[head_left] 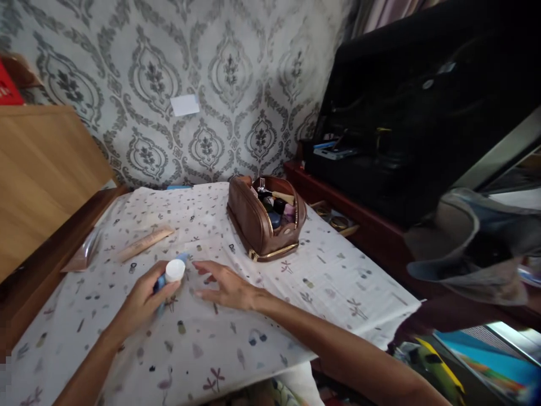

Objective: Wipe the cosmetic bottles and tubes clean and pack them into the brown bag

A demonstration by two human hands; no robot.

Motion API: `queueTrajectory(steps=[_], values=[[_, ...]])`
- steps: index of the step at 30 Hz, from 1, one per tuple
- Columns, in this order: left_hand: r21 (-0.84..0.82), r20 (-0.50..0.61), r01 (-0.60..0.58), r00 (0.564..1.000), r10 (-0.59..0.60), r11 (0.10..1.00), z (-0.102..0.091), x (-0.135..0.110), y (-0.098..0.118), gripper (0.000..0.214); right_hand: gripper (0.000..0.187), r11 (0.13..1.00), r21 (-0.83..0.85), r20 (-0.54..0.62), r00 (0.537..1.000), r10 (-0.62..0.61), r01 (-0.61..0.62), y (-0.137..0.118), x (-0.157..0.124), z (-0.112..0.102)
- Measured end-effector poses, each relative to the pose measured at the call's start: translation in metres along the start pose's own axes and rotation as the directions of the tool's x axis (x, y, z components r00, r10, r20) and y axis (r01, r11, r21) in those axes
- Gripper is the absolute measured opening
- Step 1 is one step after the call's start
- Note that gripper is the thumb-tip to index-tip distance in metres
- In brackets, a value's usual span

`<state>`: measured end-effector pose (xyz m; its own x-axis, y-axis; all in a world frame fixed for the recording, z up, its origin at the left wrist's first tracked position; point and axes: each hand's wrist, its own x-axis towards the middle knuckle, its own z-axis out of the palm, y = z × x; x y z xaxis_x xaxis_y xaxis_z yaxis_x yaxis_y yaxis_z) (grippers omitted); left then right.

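My left hand (143,293) is closed around a small blue container with a white cap (174,271); the cap points up and the fingers cover most of the body. To its right, my right hand (230,286) hovers with spread fingers, apart from the cap and holding nothing. A brown zip cosmetic bag (250,217) stands unzipped beyond my hands. Inside it are a brush with a pale handle (283,197) and several bottles, partly hidden by the bag's sides. On the cloth left of the bag lies a long pinkish-beige tube or packet (146,243).
A white patterned cloth (270,316) covers the table. At its left edge lies a brown pack with a clear part (83,252). A wooden box (42,169) stands at left, a dark television-like screen (406,113) at right. A grey cap (469,248) sits near the right edge.
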<state>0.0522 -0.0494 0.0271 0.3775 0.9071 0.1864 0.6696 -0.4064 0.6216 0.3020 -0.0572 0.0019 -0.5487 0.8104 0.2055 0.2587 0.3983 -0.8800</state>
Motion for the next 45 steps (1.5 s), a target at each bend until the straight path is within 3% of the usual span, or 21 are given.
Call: queueTrajectory(steps=[3, 6, 13, 16, 19, 23, 26, 31, 35, 37, 40, 45], values=[[-0.184, -0.021, 0.028, 0.999, -0.033, 0.983, 0.016, 0.008, 0.032, 0.043, 0.073, 0.965, 0.263, -0.079, 0.997, 0.003, 0.018, 0.018, 0.008, 0.012], [-0.248, -0.085, 0.045, 0.994, -0.068, 0.968, 0.034, 0.020, 0.043, 0.048, 0.070, 0.905, 0.425, -0.174, 0.981, 0.081, 0.000, 0.035, 0.008, 0.015], [-0.202, -0.256, -0.062, 0.967, 0.009, 0.977, 0.065, 0.043, 0.045, 0.039, 0.058, 0.922, 0.386, -0.347, 0.931, 0.113, 0.032, 0.039, 0.004, 0.005], [-0.226, -0.291, -0.067, 0.957, -0.002, 0.972, 0.072, 0.045, 0.046, 0.037, 0.060, 0.885, 0.463, -0.358, 0.922, 0.149, 0.037, 0.035, 0.005, 0.002], [-0.256, -0.250, -0.048, 0.968, -0.018, 0.966, 0.076, 0.040, 0.045, 0.041, 0.062, 0.796, 0.604, -0.361, 0.904, 0.227, 0.042, 0.031, 0.006, -0.002], [-0.243, -0.113, -0.020, 0.994, -0.008, 0.970, 0.081, 0.032, 0.040, 0.047, 0.061, 0.727, 0.684, -0.409, 0.858, 0.312, 0.062, 0.026, 0.006, -0.009], [-0.234, -0.101, 0.000, 0.995, -0.024, 0.972, 0.082, 0.030, 0.037, 0.042, 0.059, 0.747, 0.662, -0.429, 0.850, 0.306, 0.065, 0.022, 0.005, -0.015], [-0.198, -0.194, -0.006, 0.980, -0.034, 0.980, 0.078, 0.028, 0.040, 0.035, 0.047, 0.855, 0.511, -0.524, 0.819, 0.234, 0.083, 0.011, -0.006, -0.029], [-0.176, -0.225, -0.080, 0.974, 0.039, 0.981, 0.081, 0.026, 0.056, 0.029, 0.056, 0.884, 0.453, -0.587, 0.784, 0.202, 0.112, -0.005, -0.027, -0.042], [-0.200, -0.189, -0.109, 0.979, 0.071, 0.974, 0.083, 0.029, 0.067, 0.027, 0.059, 0.911, 0.398, -0.595, 0.786, 0.169, 0.106, -0.012, -0.040, -0.052], [-0.253, -0.083, -0.136, 0.989, 0.119, 0.958, 0.089, 0.038, 0.085, 0.025, 0.046, 0.957, 0.274, -0.615, 0.782, 0.099, 0.095, -0.020, -0.058, -0.070], [-0.346, 0.083, -0.158, 0.977, 0.198, 0.925, 0.100, 0.060, 0.112, 0.029, 0.038, 0.988, 0.135, -0.682, 0.730, 0.036, 0.077, -0.021, -0.083, -0.098]])
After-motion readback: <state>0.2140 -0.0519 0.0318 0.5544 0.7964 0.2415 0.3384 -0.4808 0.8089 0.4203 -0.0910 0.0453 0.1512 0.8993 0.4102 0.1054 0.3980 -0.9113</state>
